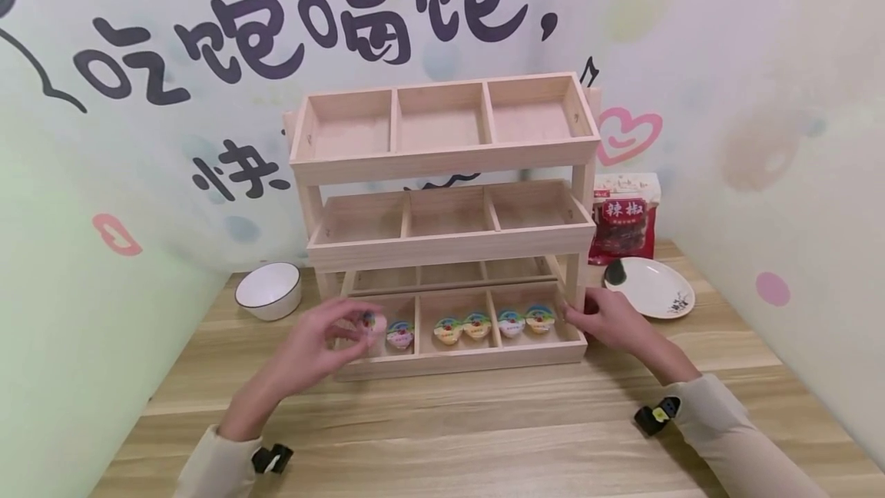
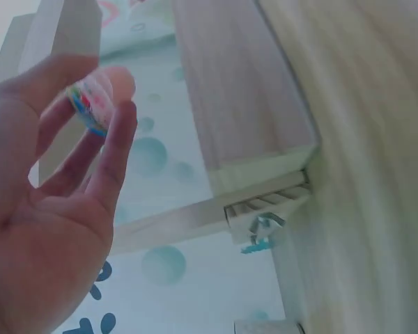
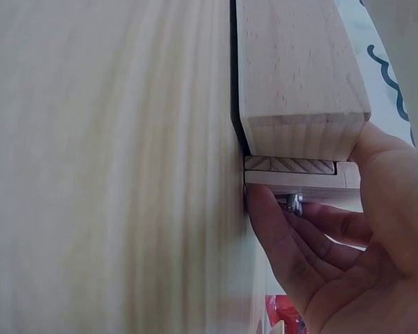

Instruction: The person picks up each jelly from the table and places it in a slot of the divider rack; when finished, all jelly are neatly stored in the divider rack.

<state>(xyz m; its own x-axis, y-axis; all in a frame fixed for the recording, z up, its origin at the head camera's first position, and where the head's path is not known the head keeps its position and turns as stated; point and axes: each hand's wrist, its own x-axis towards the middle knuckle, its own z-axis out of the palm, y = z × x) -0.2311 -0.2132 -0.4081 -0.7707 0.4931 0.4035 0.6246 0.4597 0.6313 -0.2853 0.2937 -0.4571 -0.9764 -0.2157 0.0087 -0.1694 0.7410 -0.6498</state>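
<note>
My left hand (image 1: 307, 348) pinches a small jelly cup (image 2: 95, 101) with a colourful lid, at the left compartment of the wooden rack's lowest tray (image 1: 463, 362). That compartment also holds a pink jelly cup (image 1: 400, 335). In the middle one sit two yellowish jelly cups (image 1: 448, 331). Another pair, one a pale jelly cup (image 1: 512, 323), lies in the right compartment. At the rack's right end, my right hand (image 1: 614, 319) grips the side of the lowest tray; the right wrist view shows its fingers around the wooden end (image 3: 303, 179), beside a metal wing nut (image 3: 294, 203).
Two upper trays, a middle tray (image 1: 449, 248) and a top tray (image 1: 442, 166), have three bare compartments each. A white bowl (image 1: 268, 290) stands left of the rack. To the right are a plate (image 1: 653, 290) and a red-and-white chili bag (image 1: 625, 217). Walls rise behind the table and at both sides.
</note>
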